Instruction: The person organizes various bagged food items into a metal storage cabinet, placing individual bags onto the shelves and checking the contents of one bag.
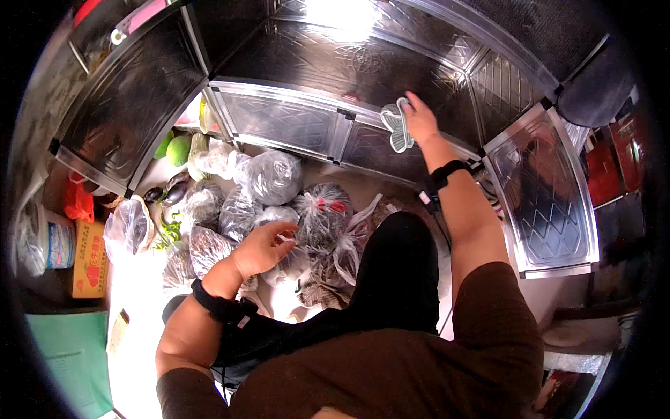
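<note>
My right hand (421, 122) is closed round a folded grey cloth (398, 126) with pale edges, at the front rim of the open metal cabinet (300, 59). The cloth hangs over the rim, in front of the cabinet's dark embossed inner panel. My left hand (265, 248) hovers over several filled clear plastic bags (272, 178) on the floor, its fingers slightly curled and apart, with nothing in them. A dark bag with a red tie (324, 206) lies just to its right. Both wrists wear black bands.
Cabinet doors stand open at left (132, 105) and right (544, 188). Eggplants (174, 190), round green produce (179, 150) and green peppers (167, 236) lie left of the bags. Farther left are a cardboard box (89, 258), a white bucket (59, 241) and a green container (70, 363).
</note>
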Motion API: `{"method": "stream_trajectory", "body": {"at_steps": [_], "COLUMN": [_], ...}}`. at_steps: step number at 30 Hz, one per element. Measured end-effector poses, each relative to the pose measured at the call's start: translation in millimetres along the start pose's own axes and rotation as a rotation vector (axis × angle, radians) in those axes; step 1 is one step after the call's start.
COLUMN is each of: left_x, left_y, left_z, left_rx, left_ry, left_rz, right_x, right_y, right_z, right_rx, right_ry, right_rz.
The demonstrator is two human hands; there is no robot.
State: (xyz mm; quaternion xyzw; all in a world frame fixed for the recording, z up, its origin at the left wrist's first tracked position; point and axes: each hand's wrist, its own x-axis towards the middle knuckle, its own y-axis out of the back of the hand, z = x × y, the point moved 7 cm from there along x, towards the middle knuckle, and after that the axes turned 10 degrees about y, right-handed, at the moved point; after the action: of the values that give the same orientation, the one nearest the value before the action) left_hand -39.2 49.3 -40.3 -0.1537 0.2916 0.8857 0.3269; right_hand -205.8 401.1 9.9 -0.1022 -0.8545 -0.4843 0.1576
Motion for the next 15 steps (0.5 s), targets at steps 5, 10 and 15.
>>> {"method": "stream_trajectory", "body": {"at_steps": [5,10,15], "left_x": [3.2,9.4,12.4], "left_y": [-8.7,-5.8,-0.1], "left_z": [-13.9,-11.1,-12.7], "left_rx": [-0.101,-0.086,-0.075], "left_ry": [0.013,0.069,0.082], "left_rz": [-0.073,-0.056,-0.022], "right_x": [0.4,-12.4,-49.5], "right_y": [-55.1,-41.8,7.5], "right_z": [-56.9,-36.9,16.4], "right_rx": [-0.372,-0.335,-0.424], "right_ry": [0.142,0.172,0.073], "right_rz": [-0.200,-0.243,-0.247]}}
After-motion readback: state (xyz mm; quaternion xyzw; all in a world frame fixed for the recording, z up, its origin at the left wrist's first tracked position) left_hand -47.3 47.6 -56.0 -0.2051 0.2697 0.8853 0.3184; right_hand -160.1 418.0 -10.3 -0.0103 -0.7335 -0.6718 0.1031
